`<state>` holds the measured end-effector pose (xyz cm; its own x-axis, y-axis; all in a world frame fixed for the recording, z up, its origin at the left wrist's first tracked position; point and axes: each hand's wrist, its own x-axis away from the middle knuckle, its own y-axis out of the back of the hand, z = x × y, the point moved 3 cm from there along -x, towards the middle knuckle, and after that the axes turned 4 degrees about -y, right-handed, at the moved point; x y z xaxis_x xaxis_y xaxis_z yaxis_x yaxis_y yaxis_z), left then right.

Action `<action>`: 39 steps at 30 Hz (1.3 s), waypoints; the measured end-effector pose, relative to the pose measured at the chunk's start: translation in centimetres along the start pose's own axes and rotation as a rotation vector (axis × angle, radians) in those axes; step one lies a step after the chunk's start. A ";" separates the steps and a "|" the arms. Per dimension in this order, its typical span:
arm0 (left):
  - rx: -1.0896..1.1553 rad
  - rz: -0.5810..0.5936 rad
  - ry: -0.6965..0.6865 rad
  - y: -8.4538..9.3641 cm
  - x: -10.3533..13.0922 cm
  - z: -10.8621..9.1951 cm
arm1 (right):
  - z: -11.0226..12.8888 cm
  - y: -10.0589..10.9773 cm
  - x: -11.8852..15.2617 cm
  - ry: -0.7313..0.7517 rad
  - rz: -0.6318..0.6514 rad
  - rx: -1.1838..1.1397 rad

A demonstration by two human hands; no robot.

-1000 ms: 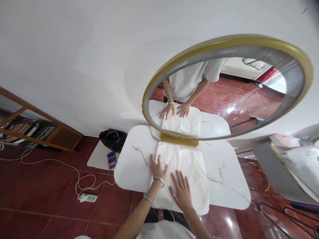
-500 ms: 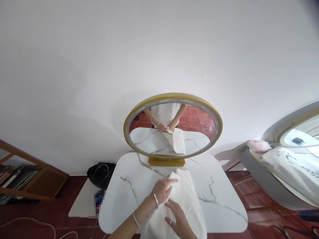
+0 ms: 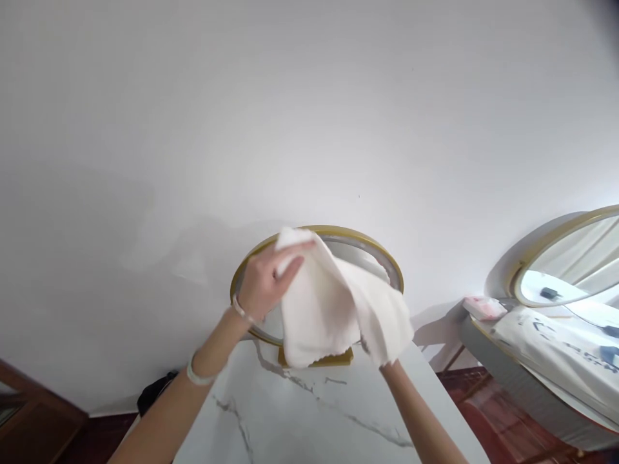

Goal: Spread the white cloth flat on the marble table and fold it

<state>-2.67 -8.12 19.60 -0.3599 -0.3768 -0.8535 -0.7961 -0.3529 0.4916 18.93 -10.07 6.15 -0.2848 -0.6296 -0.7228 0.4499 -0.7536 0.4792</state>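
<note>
A white cloth (image 3: 319, 309) hangs in the air in front of the oval gold-framed mirror (image 3: 394, 274), hiding most of its glass. My left hand (image 3: 275, 274), with a bracelet and a pale band on its arm, grips the cloth near its upper left corner. Folds of the cloth cover my right hand, so only the wrist and forearm show below the cloth's right part. Beneath them is the white marbled table (image 3: 309, 412), and the mirror's gold base (image 3: 338, 358) stands at its back edge.
At the right, a second table (image 3: 522, 380) bears a tissue pack (image 3: 485, 307), a printed white fabric (image 3: 561, 341) and another round mirror (image 3: 580, 258). A black bag (image 3: 153, 392) and wooden furniture (image 3: 39, 412) are at the lower left. The wall rises behind.
The cloth has been lifted off the table to the height of the mirror, and both hands have moved up with it. The view has tilted upward and the right hand has become covered.
</note>
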 end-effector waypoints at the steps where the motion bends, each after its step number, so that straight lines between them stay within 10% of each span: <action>1: -0.015 -0.015 0.080 0.4 -1.4 1.5 | 0.5 0.0 -2.7 0.021 -0.015 -0.059; 8: -0.272 -0.021 0.342 -1.7 -3.3 7.6 | 4.2 -0.3 -10.3 0.175 -0.220 -0.150; 14: -0.403 0.135 -0.111 -5.6 -3.1 4.2 | 3.8 -0.9 -11.2 0.268 -0.181 0.100; 26: -0.409 0.217 -0.576 -16.9 -7.1 -1.5 | -7.4 0.7 -6.6 0.147 -0.402 -0.081; 33: -0.257 0.008 -0.313 -9.1 -5.7 3.0 | 1.0 -1.0 -9.8 0.383 -0.324 0.137; 39: -0.155 -0.153 0.011 -1.8 0.7 9.5 | 10.0 -5.5 -10.9 0.734 -0.148 0.219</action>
<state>-6.07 0.39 16.46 -0.2346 -0.3182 -0.9185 -0.7565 -0.5336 0.3781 11.12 -0.94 16.35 0.3386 -0.2915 -0.8947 0.2519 -0.8880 0.3847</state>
